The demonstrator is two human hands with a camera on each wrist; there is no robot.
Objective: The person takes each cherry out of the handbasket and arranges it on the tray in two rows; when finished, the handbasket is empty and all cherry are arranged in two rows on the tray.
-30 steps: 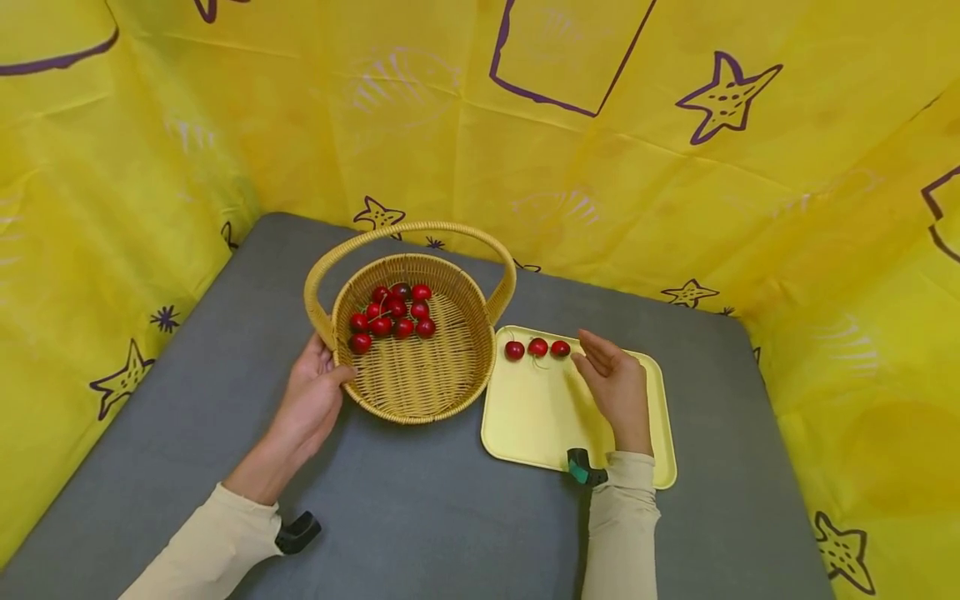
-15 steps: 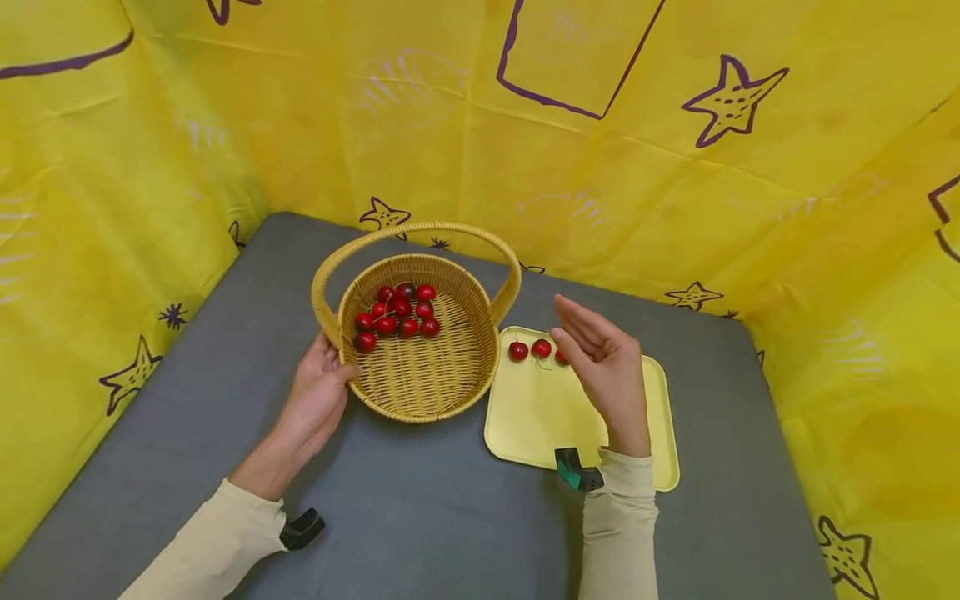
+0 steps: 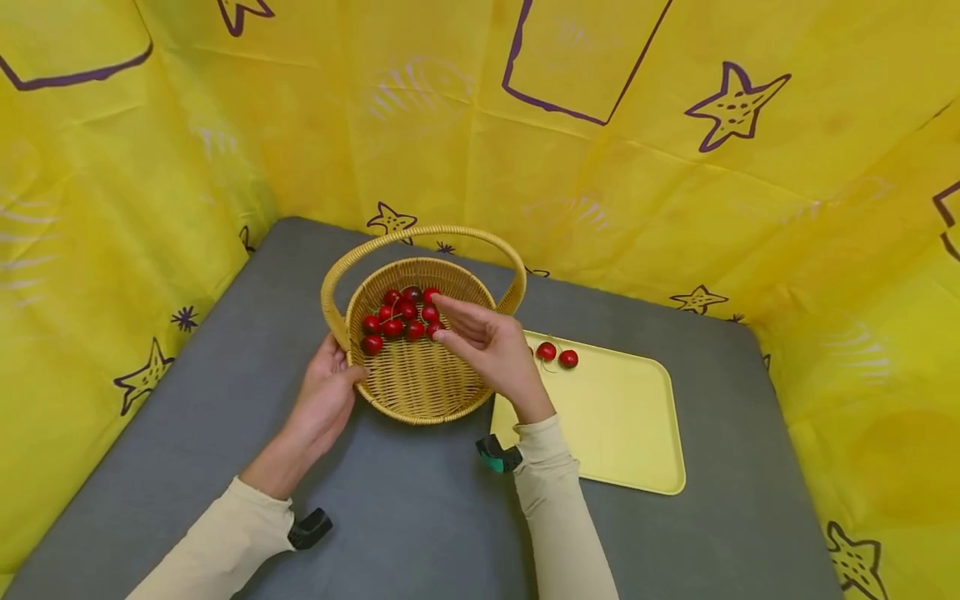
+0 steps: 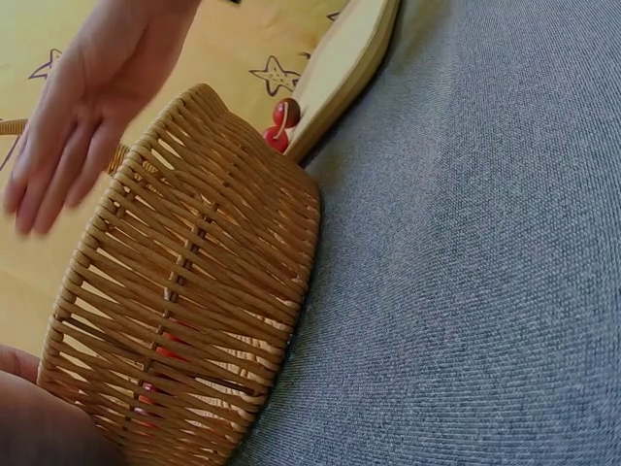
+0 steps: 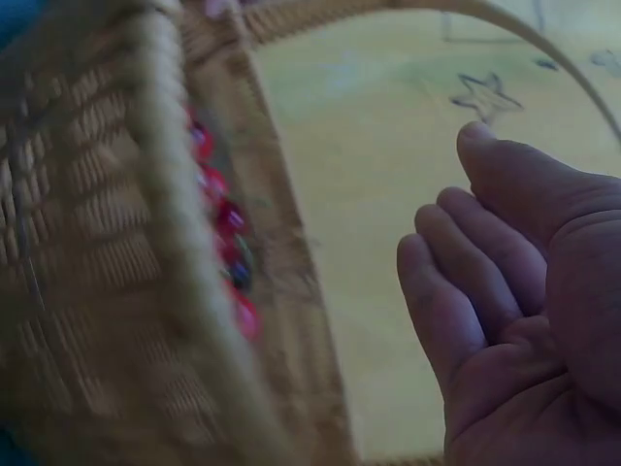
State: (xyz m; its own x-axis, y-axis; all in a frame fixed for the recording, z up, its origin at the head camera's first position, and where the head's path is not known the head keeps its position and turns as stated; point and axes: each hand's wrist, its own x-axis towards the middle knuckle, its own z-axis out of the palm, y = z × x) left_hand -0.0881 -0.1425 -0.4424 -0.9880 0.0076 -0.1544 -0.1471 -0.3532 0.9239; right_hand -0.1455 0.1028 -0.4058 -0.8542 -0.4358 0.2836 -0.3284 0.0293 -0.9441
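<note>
Over the basket (image 3: 416, 387) of cherries (image 3: 392, 327), right fingers (image 3: 468, 311) and thumb (image 3: 457, 345) apart, left fingers (image 3: 327, 358) gripping rim (image 3: 422, 421), tray (image 3: 622, 417) partly hidden

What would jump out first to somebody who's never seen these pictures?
Probably the bright yellow cloth with its dark-outlined starfish, behind the gray tabletop. Next comes the wicker basket with red cherries inside, its left side gripped by the left hand and the right hand above it. To the basket's right, more cherries lie near the far edge of a yellow tray.
</note>
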